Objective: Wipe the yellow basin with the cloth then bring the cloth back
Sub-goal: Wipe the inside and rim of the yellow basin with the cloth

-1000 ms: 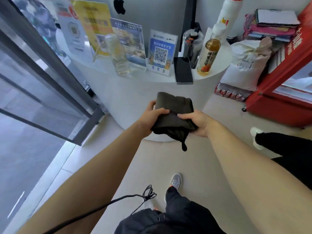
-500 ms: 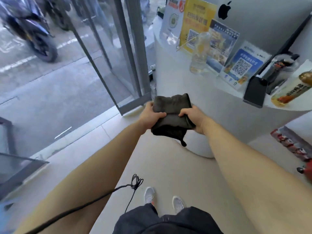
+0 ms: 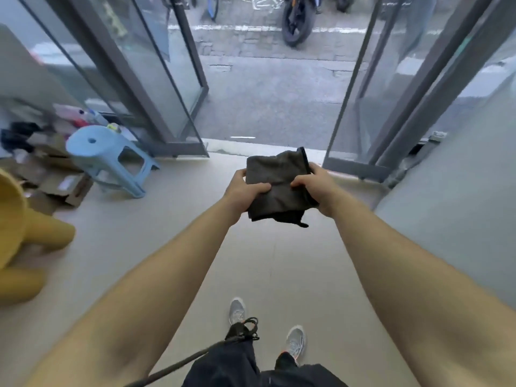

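One wide-angle cam on my head, facing forward and down: left hand [image 3: 245, 188] and right hand [image 3: 317, 187] close at centre, shoes [image 3: 237, 311] at bottom edge, glass doors [image 3: 156, 65] and street [image 3: 273, 88] ahead.

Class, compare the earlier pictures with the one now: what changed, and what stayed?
The person turned left, away from the counter's signs and bottles, now out of view. Open glass doors, a blue stool and a blurred yellow basin at the left edge have come into view. Nothing taken up or let go: left hand and right hand still grip the folded dark cloth.
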A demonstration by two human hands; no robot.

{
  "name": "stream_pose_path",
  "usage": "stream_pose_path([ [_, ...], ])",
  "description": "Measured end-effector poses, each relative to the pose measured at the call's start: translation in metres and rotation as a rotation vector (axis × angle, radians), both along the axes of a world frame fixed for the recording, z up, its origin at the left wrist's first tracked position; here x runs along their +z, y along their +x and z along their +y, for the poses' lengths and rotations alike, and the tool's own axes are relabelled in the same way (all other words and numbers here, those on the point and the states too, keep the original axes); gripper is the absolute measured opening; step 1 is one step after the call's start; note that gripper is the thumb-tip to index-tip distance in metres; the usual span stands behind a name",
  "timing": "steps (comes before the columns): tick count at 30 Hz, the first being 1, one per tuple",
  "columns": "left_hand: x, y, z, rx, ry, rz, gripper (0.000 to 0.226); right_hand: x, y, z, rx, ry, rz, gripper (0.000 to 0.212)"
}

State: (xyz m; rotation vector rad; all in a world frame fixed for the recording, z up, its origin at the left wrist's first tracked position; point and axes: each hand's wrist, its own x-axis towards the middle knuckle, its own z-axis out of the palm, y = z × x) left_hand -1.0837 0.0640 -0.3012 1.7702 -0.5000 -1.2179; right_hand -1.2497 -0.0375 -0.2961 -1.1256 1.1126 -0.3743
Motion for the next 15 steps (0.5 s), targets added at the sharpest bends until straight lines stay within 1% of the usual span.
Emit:
stream_pose_path([
  [3, 0.002, 0.057, 0.051, 0.143, -0.014, 0.011, 0.071, 0.001, 0.074, 0.027, 0.142, -0.002, -0.007, 0.034],
  [9, -0.002, 0.174, 0.164, 0.411, -0.025, 0.03, 0.068, 0.005, 0.232, 0.108, 0.423, -0.035, 0.027, 0.033],
  [15, -0.003, 0.287, 0.277, 0.639, -0.079, 0.073, 0.062, 0.009, 0.378, 0.204, 0.631, -0.046, 0.048, 0.038],
])
